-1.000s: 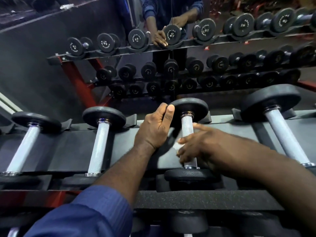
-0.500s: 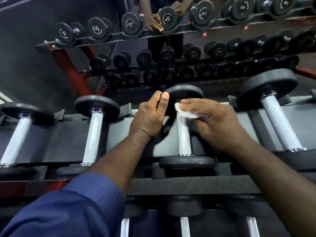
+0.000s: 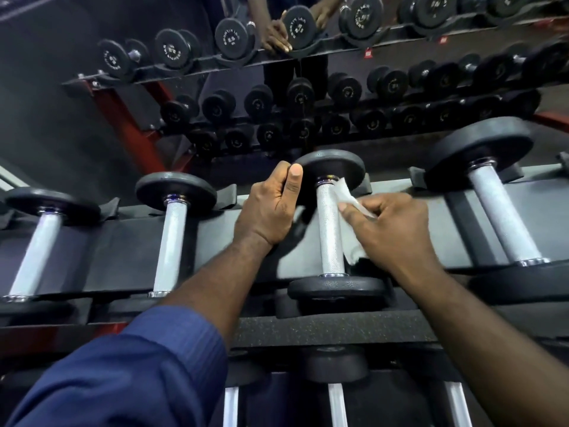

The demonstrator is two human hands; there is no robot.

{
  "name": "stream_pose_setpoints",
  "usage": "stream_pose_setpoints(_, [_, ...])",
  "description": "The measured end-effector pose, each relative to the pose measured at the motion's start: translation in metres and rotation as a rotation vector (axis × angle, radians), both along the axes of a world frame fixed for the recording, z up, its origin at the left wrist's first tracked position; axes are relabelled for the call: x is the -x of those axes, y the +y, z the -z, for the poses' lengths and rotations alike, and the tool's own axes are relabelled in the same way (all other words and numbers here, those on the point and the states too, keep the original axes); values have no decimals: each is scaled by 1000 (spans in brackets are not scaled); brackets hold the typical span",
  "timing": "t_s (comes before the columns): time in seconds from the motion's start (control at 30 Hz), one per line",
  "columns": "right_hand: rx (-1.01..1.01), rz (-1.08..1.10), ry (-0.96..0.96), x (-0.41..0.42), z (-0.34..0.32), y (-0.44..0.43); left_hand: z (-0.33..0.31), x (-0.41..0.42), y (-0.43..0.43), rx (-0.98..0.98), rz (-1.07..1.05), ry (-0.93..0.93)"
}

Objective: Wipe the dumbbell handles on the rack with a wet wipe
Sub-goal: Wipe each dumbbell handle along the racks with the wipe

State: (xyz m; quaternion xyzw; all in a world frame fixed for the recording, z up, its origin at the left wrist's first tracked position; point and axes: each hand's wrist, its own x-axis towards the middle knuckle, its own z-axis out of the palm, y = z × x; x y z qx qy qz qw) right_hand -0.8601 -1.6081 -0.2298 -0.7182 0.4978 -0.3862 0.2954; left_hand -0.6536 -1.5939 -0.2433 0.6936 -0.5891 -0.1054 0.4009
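Where the right hand (image 3: 391,229) pinches the white wet wipe (image 3: 349,198) between thumb and curled fingers, the wipe lies pressed against the right side of the knurled metal handle (image 3: 330,229), its free corner reaching up to the collar at the handle's far end and its lower fold hanging beside the handle's near half. The left hand (image 3: 271,204) grips the left rim of the far plate (image 3: 331,167) of the same dumbbell, fingers curled round the edge and thumb lying upright against it. The near plate (image 3: 338,288) rests in its cradle at the front edge of the rack (image 3: 123,248), so that the dumbbell lies lengthwise, pointing away from the person, on the sloped top tier. Two smaller dumbbells (image 3: 171,248) lie parallel to its left and a larger dumbbell (image 3: 502,214) to its right, each apart from it. A blue sleeve (image 3: 123,371) covers the left forearm short of the wrist; the right forearm is bare. Below the front rail, the handles of a lower tier (image 3: 337,405) show. Behind the rack, a mirror (image 3: 61,118) reflects the rows of dumbbells and both hands.
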Motion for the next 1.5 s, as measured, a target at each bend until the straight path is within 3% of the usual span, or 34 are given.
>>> stream_pose_setpoints(0.07, [-119,-85,31,7,7,3,0,0,0,2,3,15])
stream_pose_setpoints(0.17, [-513,-197,-423,14,8,0,1,-2,-2,6,14,14])
stream_pose_setpoints(0.23, [-512,-92,-575,9,7,-13,1,-2,-2,-1,15,23])
stream_pose_setpoints(0.33, [-308,-119,-388,-3,-3,-19,-1,-2,-3,0,13,15])
stream_pose_setpoints(0.53, [-431,-342,-112,29,-11,3,0,-3,-2,2,15,11])
stream_pose_setpoints(0.6, [-425,-263,-20,35,-7,0,-2,-2,-1,-3,18,3])
stream_pose_setpoints(0.73, [-239,26,-122,15,-2,-17,-1,-1,0,-15,11,9])
stream_pose_setpoints(0.8, [-224,-73,-111,1,-1,-18,-1,-1,-1,-15,11,15])
stream_pose_setpoints(0.87, [-255,-180,19,-1,0,-12,-1,-2,-2,0,9,8])
stream_pose_setpoints(0.93, [-387,-325,85,12,2,-2,-1,-2,-2,6,12,15])
stream_pose_setpoints(1.0, [-572,-422,-46,25,0,5,0,-2,-1,2,14,17])
stream_pose_setpoints(1.07, [-716,-331,-314,26,-2,2,0,-2,-1,4,19,10])
stream_pose_setpoints(1.13, [-760,-216,-505,17,-5,-8,1,-2,-2,10,24,13])
stream_pose_setpoints(1.2, [-773,-226,-546,5,-10,-12,0,-2,-1,10,20,14])
stream_pose_setpoints(1.27, [-718,-288,-382,3,-13,-8,0,-2,-1,11,17,14])
stream_pose_setpoints(1.4, [-637,-537,206,31,-26,1,1,-2,-2,16,21,18])
stream_pose_setpoints(1.5, [-537,-468,313,33,-29,1,1,-2,-2,13,19,18])
